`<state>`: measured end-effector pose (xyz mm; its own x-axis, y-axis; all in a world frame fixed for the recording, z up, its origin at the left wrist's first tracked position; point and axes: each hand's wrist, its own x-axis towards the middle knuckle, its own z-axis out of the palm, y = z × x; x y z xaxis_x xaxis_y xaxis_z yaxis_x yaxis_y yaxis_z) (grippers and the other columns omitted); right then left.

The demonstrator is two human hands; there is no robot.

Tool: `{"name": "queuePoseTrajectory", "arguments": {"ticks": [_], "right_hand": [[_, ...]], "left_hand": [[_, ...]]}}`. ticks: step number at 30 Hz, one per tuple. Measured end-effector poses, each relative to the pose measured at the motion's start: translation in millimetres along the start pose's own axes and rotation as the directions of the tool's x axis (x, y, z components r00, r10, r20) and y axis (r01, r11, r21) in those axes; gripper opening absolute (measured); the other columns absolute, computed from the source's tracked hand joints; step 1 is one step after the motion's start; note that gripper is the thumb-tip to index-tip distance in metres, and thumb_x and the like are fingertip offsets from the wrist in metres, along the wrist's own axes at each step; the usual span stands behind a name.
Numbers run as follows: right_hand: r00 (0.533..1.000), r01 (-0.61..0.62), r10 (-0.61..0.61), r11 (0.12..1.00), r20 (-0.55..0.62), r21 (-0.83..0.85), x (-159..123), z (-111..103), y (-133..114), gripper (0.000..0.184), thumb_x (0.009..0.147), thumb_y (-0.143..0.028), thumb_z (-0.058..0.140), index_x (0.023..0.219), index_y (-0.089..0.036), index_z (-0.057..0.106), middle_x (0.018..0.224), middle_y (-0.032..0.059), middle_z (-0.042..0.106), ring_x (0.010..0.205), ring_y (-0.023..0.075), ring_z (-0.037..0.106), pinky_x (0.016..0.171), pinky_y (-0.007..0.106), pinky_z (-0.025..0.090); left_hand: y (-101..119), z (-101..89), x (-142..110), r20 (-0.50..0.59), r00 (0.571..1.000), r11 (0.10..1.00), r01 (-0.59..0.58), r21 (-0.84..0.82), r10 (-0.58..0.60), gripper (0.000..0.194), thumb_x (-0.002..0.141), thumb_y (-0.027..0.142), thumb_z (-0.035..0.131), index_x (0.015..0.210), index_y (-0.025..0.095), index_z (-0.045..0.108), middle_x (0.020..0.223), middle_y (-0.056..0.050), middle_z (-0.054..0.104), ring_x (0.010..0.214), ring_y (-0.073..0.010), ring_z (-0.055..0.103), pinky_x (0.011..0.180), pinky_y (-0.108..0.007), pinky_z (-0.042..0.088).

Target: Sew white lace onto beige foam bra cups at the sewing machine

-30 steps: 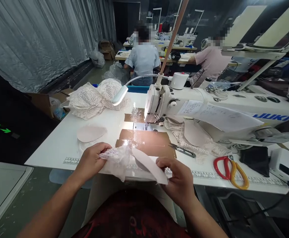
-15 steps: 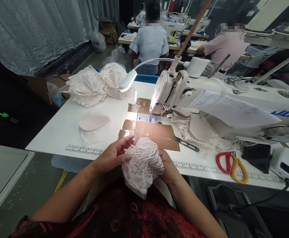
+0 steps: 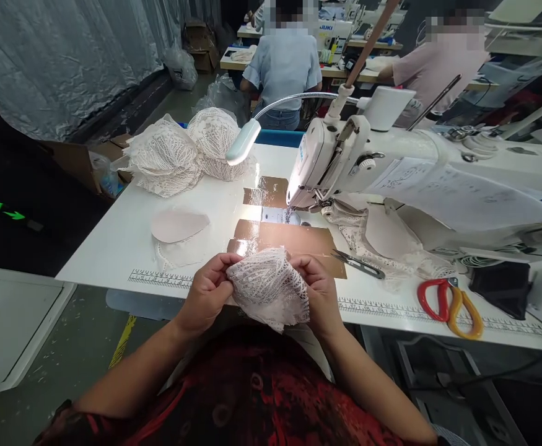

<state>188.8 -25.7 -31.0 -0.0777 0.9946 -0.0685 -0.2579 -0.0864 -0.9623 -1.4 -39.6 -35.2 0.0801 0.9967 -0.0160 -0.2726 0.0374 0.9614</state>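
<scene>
A white lace bra cup (image 3: pixel 271 288) is stretched between my two hands, above the front edge of the sewing table. My left hand (image 3: pixel 208 291) pinches its left edge between thumb and fingers. On the other side my right hand (image 3: pixel 318 288) grips the upper right edge, its fingertips partly behind the lace. Just beyond the cup, brown tape (image 3: pixel 284 238) covers the table in front of the sewing machine (image 3: pixel 314 161). A smooth beige cup pad (image 3: pixel 180 226) with lace (image 3: pixel 182 251) under it lies to the left.
Stacked lace cups (image 3: pixel 163 155) stand at the back left. Thread snips (image 3: pixel 358 264), scissors (image 3: pixel 451 306) with red and yellow handles and lace pieces (image 3: pixel 382 235) lie right. A lamp (image 3: pixel 243 142) hangs over the table (image 3: pixel 113 238). Two co-workers sit beyond.
My left hand, open beside the lace cup before, has closed on its left edge. The cup has been raised slightly and spread wider. The view has shifted a little.
</scene>
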Motion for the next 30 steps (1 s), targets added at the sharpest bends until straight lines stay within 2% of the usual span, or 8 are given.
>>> {"name": "queuePoseTrajectory", "arguments": {"ticks": [4,8,12,16,22,25,28,30], "right_hand": [[0.998,0.013,-0.01,0.999,0.056,-0.051,1.1,-3.6,5.4,0.039,0.085,-0.054,0.051,0.068,-0.02,0.061,0.067,0.0007,0.06,0.062,0.0147,0.052,0.062,0.028,0.045],[0.994,0.087,-0.077,0.986,0.073,-0.144,-0.2,-6.8,5.2,0.019,0.079,-0.041,0.066,0.076,-0.022,0.068,0.077,-0.0001,0.064,0.072,0.0161,0.055,0.068,0.028,0.045],[0.981,0.193,-0.194,0.966,0.015,-0.173,1.6,-4.8,-0.7,0.015,0.08,-0.035,0.066,0.072,-0.022,0.068,0.073,-0.0009,0.061,0.072,0.0151,0.054,0.07,0.028,0.044],[0.972,0.236,-0.218,0.926,0.093,-0.293,4.2,4.3,-2.7,0.027,0.077,-0.032,0.068,0.054,-0.02,0.061,0.062,-0.0012,0.055,0.065,0.0143,0.051,0.068,0.029,0.043],[0.991,-0.001,0.008,0.999,-0.131,0.053,8.7,4.2,-3.5,0.024,0.067,-0.043,0.074,0.071,-0.021,0.068,0.067,0.0005,0.064,0.062,0.0159,0.055,0.06,0.03,0.046],[0.982,0.009,0.021,0.988,-0.189,0.154,13.0,-3.9,-9.2,0.026,0.063,-0.042,0.077,0.072,-0.021,0.067,0.067,0.0007,0.065,0.062,0.0157,0.057,0.061,0.03,0.048],[0.996,0.001,0.008,0.995,-0.087,0.103,13.9,-6.8,-13.3,0.024,0.063,-0.038,0.078,0.068,-0.02,0.064,0.063,-0.0018,0.061,0.058,0.0119,0.053,0.058,0.026,0.046],[0.998,-0.013,0.015,0.999,0.058,-0.046,11.6,-3.6,-13.9,0.023,0.065,-0.036,0.077,0.065,-0.019,0.062,0.062,-0.0027,0.059,0.056,0.0103,0.05,0.055,0.023,0.044]], "left_hand": [[-4.5,7.1,3.3,-0.131,0.99,0.998,-0.046,0.036,0.051,0.035,0.072,0.007,0.054,0.105,0.019,0.058,0.09,0.0,0.057,0.077,-0.0097,0.05,0.07,-0.019,0.041],[1.0,7.5,10.0,-0.169,0.981,0.981,0.062,-0.183,-0.094,0.039,0.067,0.008,0.056,0.104,0.019,0.057,0.096,-0.001,0.059,0.081,-0.0097,0.054,0.07,-0.018,0.044],[11.2,11.6,9.4,0.077,0.926,0.791,0.357,-0.497,-0.37,0.038,0.073,0.023,0.057,0.109,0.014,0.056,0.104,-0.009,0.063,0.091,-0.0181,0.061,0.078,-0.029,0.051],[6.3,26.5,1.9,0.256,0.884,0.77,0.467,-0.435,-0.392,0.038,0.075,0.022,0.062,0.111,0.012,0.059,0.1,-0.011,0.067,0.093,-0.0233,0.064,0.08,-0.033,0.052],[-4.3,26.7,-2.4,0.093,0.901,0.843,0.43,-0.325,-0.424,0.024,0.059,0.007,0.069,0.082,0.014,0.066,0.074,-0.003,0.068,0.073,-0.019,0.064,0.066,-0.029,0.051],[0.2,5.3,-5.3,0.203,0.895,0.876,0.437,-0.206,-0.398,0.014,0.063,0.01,0.068,0.057,0.014,0.056,0.052,0.001,0.056,0.051,-0.0116,0.054,0.054,-0.024,0.043],[12.2,-14.3,-4.1,0.159,0.969,0.974,0.204,-0.094,-0.188,0.017,0.07,0.01,0.062,0.057,0.016,0.053,0.055,0.002,0.054,0.054,-0.0101,0.051,0.056,-0.023,0.042],[22.6,-18.3,0.0,0.037,0.999,0.999,-0.02,0.039,0.019,0.009,0.072,0.013,0.063,0.08,0.018,0.062,0.085,-0.002,0.064,0.079,-0.0147,0.059,0.074,-0.026,0.048]]}}
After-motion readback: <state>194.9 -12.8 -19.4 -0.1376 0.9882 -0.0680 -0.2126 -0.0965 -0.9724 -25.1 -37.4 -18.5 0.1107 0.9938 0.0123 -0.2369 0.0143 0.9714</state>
